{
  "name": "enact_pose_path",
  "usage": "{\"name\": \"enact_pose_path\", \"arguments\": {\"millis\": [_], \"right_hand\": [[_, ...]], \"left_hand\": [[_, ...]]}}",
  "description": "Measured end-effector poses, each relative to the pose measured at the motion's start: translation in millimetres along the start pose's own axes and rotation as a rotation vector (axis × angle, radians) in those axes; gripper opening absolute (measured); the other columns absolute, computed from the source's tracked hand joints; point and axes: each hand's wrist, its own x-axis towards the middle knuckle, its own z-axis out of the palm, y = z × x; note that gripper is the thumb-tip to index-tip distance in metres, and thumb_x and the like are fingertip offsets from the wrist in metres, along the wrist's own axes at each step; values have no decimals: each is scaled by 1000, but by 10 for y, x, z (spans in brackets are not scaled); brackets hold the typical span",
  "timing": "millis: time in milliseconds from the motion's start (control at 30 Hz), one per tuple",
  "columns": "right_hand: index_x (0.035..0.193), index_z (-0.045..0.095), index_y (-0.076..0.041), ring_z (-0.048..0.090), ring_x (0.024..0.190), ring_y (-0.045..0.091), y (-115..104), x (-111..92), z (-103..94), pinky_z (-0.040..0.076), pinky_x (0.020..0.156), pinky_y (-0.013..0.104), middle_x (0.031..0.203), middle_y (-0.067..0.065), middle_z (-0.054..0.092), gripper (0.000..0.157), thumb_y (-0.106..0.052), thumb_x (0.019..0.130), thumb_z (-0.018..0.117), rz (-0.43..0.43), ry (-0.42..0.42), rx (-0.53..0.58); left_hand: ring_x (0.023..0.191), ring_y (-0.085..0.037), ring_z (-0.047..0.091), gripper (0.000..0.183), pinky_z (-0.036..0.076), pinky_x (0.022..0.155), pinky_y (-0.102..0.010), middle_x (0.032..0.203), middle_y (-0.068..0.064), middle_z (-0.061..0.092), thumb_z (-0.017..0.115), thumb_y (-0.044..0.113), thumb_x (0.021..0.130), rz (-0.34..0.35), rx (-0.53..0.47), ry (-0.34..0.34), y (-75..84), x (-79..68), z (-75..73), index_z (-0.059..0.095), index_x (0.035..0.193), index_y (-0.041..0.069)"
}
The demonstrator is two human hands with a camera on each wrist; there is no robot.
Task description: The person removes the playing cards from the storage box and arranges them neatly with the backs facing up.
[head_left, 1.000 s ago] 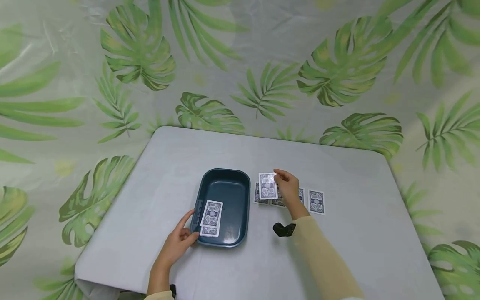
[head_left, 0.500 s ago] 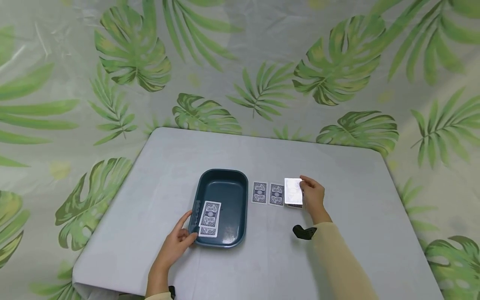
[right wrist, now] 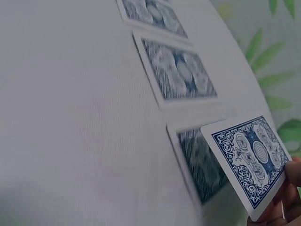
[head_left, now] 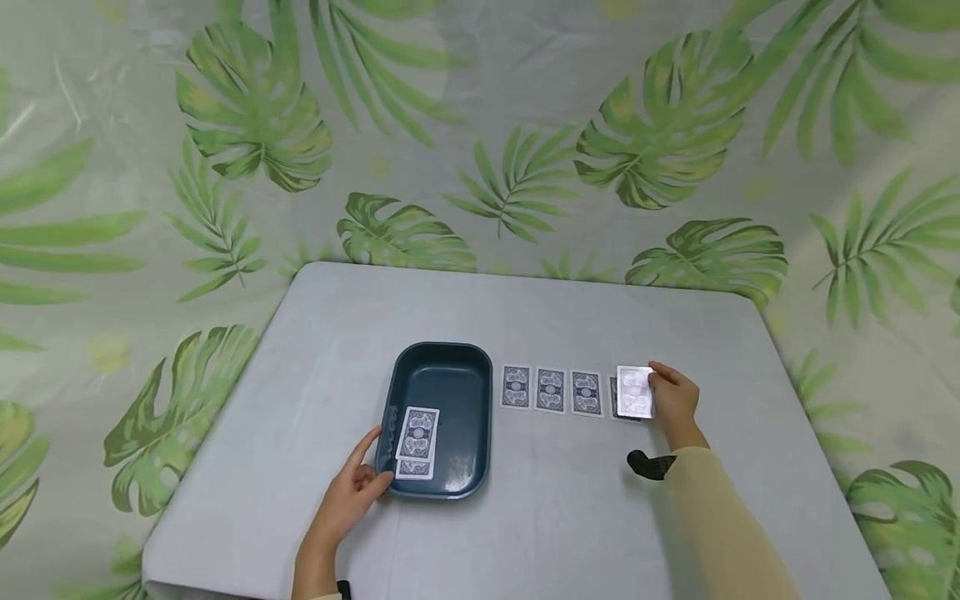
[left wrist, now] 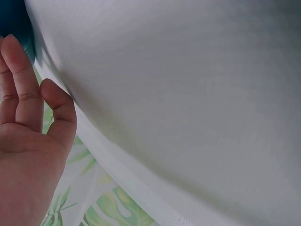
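Observation:
My right hand (head_left: 675, 402) pinches a playing card (head_left: 635, 392) by its right edge, with the blue patterned back facing up. In the right wrist view the held card (right wrist: 254, 165) hovers tilted over a card (right wrist: 200, 165) lying on the table, hiding part of it. To the left, more face-down cards (head_left: 551, 390) lie side by side in a row. My left hand (head_left: 347, 500) rests against the left side of the dark blue tray (head_left: 474, 467), index finger and thumb spread along its rim. Inside the tray two face-down cards (head_left: 417, 433) overlap.
A white cloth covers the table (head_left: 555, 508). Behind it hangs a leaf-patterned backdrop (head_left: 525, 100). A black wrist device (head_left: 649, 465) sits on the right wrist. The table's edge shows in the left wrist view beside the left hand.
My right hand has carried the pinched card rightward along the row, from above the leftmost cards to the rightmost one. The left hand stays at the tray.

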Motion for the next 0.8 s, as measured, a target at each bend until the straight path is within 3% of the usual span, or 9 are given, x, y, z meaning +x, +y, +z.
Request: {"name": "enact_pose_path", "arguments": {"millis": [233,467,667,800], "right_hand": [[138,54,-2,42,131,19,144,170,-217,35,104,28,143,14,48,41,-8,97,52,148,42,34],[135,56,1,43,127,21,221,287,-351,36,99,26,140,17,50,40,-8,96,52,111,43,-56],[133,57,3,44,126,26,203,314,-360,35,101,34,138,20,52,39,-9,96,51,49,15,-158],[133,57,2,46,121,27,182,310,-352,37,93,33,136,21,52,39,-9,97,49,31,-4,-212]], "left_hand": [[53,-13,43,71,37,53,-26,64,-2,53,70,14,89,4,-3,6,-12,-9,6,37,149,31],[52,-12,42,70,37,53,-26,63,-2,51,70,15,89,6,-16,-4,-7,7,1,38,149,31],[52,-12,42,70,37,53,-26,63,-3,52,70,15,89,5,-19,3,-22,15,4,38,149,32],[52,-12,42,70,37,52,-25,63,-3,51,70,15,89,11,-18,5,-26,15,6,38,149,31]]}}
